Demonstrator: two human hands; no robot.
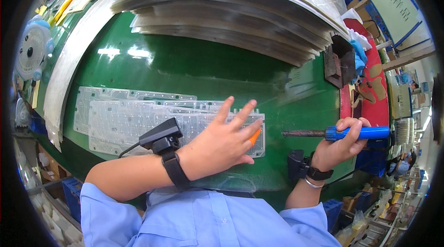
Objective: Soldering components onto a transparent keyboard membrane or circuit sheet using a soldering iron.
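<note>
My left hand [226, 136] lies open with spread fingers over the right end of some thin, clear plastic sheets [134, 129]. An orange finger cover [254, 137] is on one of its fingers. The sheets overlap on the green table, and cutouts and small dots mark them. In my right hand [340, 147], to the right of the sheets, is a blue-handled tool [373, 132], gripped level. Its thin, dark, rough-looking shaft points left toward the sheets, with the tip apart from them. I cannot tell the tool's exact kind.
A tall stack of thin, greyish sheets [231, 13] fills the far side of the green table [194, 69]. A dark metal box [340, 62] stands at its right end. On the left are a long pale strip [74, 57] and a small fan [33, 50]. Both wrists carry strapped black devices.
</note>
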